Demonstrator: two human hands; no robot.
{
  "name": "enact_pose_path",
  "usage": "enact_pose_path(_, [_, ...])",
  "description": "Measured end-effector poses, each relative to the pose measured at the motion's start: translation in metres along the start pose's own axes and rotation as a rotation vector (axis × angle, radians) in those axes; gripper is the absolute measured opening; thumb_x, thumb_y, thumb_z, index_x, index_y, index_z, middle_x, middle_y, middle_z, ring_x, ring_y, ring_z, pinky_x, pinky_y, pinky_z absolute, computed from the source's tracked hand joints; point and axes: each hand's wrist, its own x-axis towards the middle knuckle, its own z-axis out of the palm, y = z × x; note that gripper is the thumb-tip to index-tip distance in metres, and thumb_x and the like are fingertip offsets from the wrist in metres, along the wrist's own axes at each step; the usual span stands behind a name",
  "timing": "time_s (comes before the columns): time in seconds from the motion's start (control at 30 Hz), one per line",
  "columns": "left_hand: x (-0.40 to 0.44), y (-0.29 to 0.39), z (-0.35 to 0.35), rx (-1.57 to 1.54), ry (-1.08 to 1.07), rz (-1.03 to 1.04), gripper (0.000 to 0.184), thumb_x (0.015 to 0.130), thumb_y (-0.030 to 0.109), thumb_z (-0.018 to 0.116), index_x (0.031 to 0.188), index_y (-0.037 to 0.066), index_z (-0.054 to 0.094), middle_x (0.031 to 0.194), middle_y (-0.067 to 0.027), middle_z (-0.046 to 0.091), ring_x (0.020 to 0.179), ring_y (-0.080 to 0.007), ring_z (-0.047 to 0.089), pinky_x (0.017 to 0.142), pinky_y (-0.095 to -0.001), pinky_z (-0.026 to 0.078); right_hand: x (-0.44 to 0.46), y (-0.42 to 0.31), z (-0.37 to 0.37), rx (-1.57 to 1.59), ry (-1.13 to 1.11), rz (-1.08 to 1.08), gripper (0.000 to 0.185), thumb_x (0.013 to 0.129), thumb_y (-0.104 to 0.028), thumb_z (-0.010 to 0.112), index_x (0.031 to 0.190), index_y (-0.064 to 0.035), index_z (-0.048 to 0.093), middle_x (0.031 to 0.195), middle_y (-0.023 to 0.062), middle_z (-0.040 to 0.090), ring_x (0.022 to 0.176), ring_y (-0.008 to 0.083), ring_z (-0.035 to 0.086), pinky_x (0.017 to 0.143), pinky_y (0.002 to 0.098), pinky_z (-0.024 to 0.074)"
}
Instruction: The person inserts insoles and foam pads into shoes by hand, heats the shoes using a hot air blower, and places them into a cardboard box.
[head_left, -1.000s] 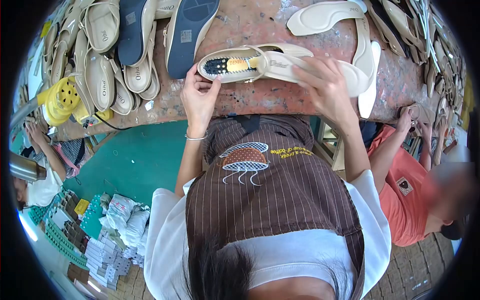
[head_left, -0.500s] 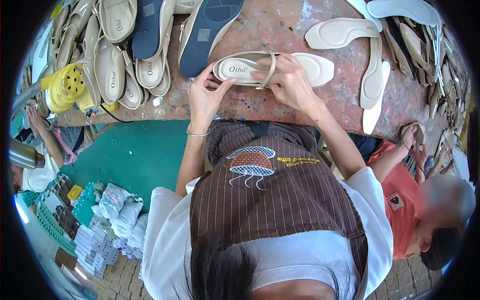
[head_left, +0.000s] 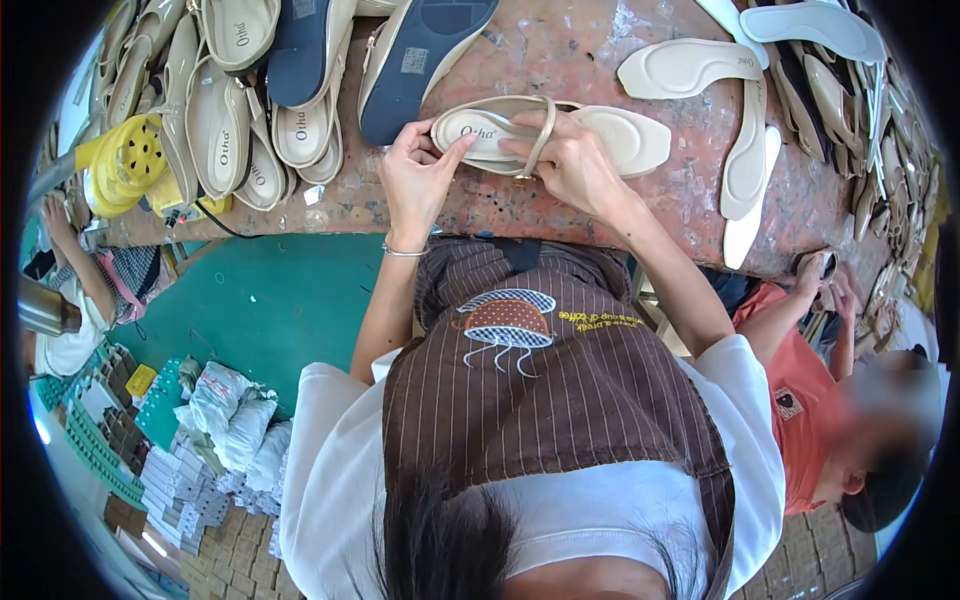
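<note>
A beige sandal (head_left: 500,104) with a thin ankle strap and small buckle lies on the worktable in front of me, heel to the left. Inside it is a cream insole (head_left: 625,140) printed "Otha", its wide square-tipped front part showing to the right. My left hand (head_left: 420,180) grips the heel, its fingers behind the rim and its thumb pressed on the insole by the lettering. With bent fingers, my right hand (head_left: 570,165) holds the sandal's middle; some fingers reach under the strap (head_left: 545,138) onto the insole. Its fingertips are partly hidden.
Finished sandals (head_left: 220,130) crowd the table's left back, beside a yellow perforated device (head_left: 130,165). Loose insoles (head_left: 690,68) lie to the right, near piled shoe uppers (head_left: 830,90). A co-worker in a red shirt (head_left: 790,400) works at the right; another person's arm (head_left: 80,250) shows left.
My left thumb has moved further onto the insole, over the end of the lettering. My right hand stays at the strap. The co-worker's hands at the right have shifted, and the view has moved slightly.
</note>
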Motion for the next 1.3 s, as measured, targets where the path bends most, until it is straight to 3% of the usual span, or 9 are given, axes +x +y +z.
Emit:
enact_pose_path(0.43, [0.011, -0.013, 0.002, 0.028, 0.061, 0.006, 0.015, 0.081, 0.011, 0.072, 0.077, 0.000, 0.062, 0.054, -0.0009, 0.055, 0.044, -0.0102, 0.040, 0.043, -0.0268, 0.034, 0.007, -0.013, 0.004, -0.238, -0.102, -0.382, 0.028, 0.081, -0.009, 0.058, 0.105, -0.0076, 0.074, 0.139, 0.0129, 0.052, 0.117, 0.0273, 0.058, 0.096, 0.0349, 0.0485])
enact_pose_path(0.63, [0.009, -0.009, 0.005, 0.229, 0.110, 0.181, 0.014, 0.084, 0.009, 0.065, 0.074, 0.001, 0.060, 0.050, -0.0007, 0.050, 0.042, -0.0136, 0.037, 0.043, -0.0309, 0.032, -0.006, -0.025, 0.011, -0.328, -0.106, -0.237, 0.029, 0.083, -0.014, 0.056, 0.106, -0.0087, 0.074, 0.135, 0.0115, 0.057, 0.120, 0.0237, 0.058, 0.103, 0.0359, 0.0441])
enact_pose_path(0.9, [0.006, -0.010, 0.006, 0.163, 0.117, 0.115, 0.013, 0.084, 0.008, 0.063, 0.073, 0.002, 0.059, 0.050, -0.0025, 0.050, 0.042, -0.0154, 0.039, 0.044, -0.0327, 0.035, -0.020, -0.039, -0.008, -0.624, -0.118, -0.013, 0.027, 0.080, -0.013, 0.058, 0.101, -0.0097, 0.075, 0.103, 0.0116, 0.071, 0.101, 0.0223, 0.065, 0.111, 0.0409, 0.0348])
enact_pose_path(1.0, [-0.011, -0.002, 0.010, 0.025, 0.056, -0.092, 0.012, 0.084, 0.008, 0.062, 0.074, 0.002, 0.060, 0.053, -0.0079, 0.056, 0.047, -0.0193, 0.054, 0.047, -0.0344, 0.043, -0.015, -0.014, -0.014, -0.549, -0.045, 0.149, 0.021, 0.070, -0.005, 0.061, 0.084, -0.0036, 0.077, 0.059, 0.0199, 0.064, 0.079, 0.0408, 0.069, 0.111, 0.0416, 0.0368])
enact_pose_path(1.03, [-0.018, -0.003, 0.015, 0.024, 0.054, -0.077, 0.012, 0.084, 0.008, 0.062, 0.074, 0.002, 0.060, 0.053, -0.0079, 0.056, 0.047, -0.0193, 0.054, 0.047, -0.0344, 0.043, -0.005, -0.009, -0.021, -0.554, -0.031, 0.149, 0.021, 0.070, -0.005, 0.061, 0.084, -0.0036, 0.077, 0.059, 0.0199, 0.064, 0.079, 0.0408, 0.069, 0.111, 0.0416, 0.0368])
enact_pose_path(1.1, [-0.040, -0.005, 0.024, 0.344, -0.058, 0.117, 0.013, 0.084, 0.011, 0.060, 0.075, 0.001, 0.060, 0.055, -0.0122, 0.058, 0.052, -0.0266, 0.060, 0.050, -0.0377, 0.047, 0.014, -0.007, -0.037, -0.672, 0.720, 0.056, 0.029, 0.077, -0.009, 0.061, 0.101, 0.0043, 0.070, 0.089, 0.0167, 0.072, 0.091, 0.0407, 0.067, 0.100, 0.0435, 0.0465])
enact_pose_path(1.2, [-0.071, 0.028, 0.035, 0.608, -0.201, 0.340, 0.018, 0.084, 0.016, 0.059, 0.076, 0.000, 0.061, 0.056, -0.0154, 0.060, 0.051, -0.0334, 0.061, 0.051, -0.0419, 0.050, 0.048, 0.017, -0.051, -0.457, 0.757, 0.224, 0.039, 0.077, -0.013, 0.064, 0.113, 0.0029, 0.065, 0.107, 0.0136, 0.069, 0.100, 0.0360, 0.065, 0.098, 0.0441, 0.0480])
enact_pose_path(1.27, [-0.079, 0.061, 0.043, 0.811, -0.618, 0.136, 0.023, 0.084, 0.024, 0.060, 0.089, 0.002, 0.065, 0.081, -0.0199, 0.069, 0.074, -0.0350, 0.066, 0.072, -0.0484, 0.053, 0.068, 0.015, -0.073, 0.151, 0.153, 0.573, 0.060, 0.079, -0.019, 0.069, 0.134, -0.0010, 0.050, 0.110, 0.0164, 0.065, 0.097, 0.0264, 0.062, 0.084, 0.0307, 0.0491])
enact_pose_path(1.3, [-0.080, 0.060, 0.048, 0.809, -0.621, 0.137, 0.023, 0.084, 0.024, 0.060, 0.089, 0.002, 0.065, 0.081, -0.0199, 0.069, 0.074, -0.0350, 0.066, 0.072, -0.0484, 0.053, 0.053, -0.002, -0.082, 0.119, 0.139, 0.492, 0.051, 0.078, -0.016, 0.068, 0.125, -0.0008, 0.056, 0.107, 0.0144, 0.067, 0.098, 0.0296, 0.064, 0.093, 0.0391, 0.0472])
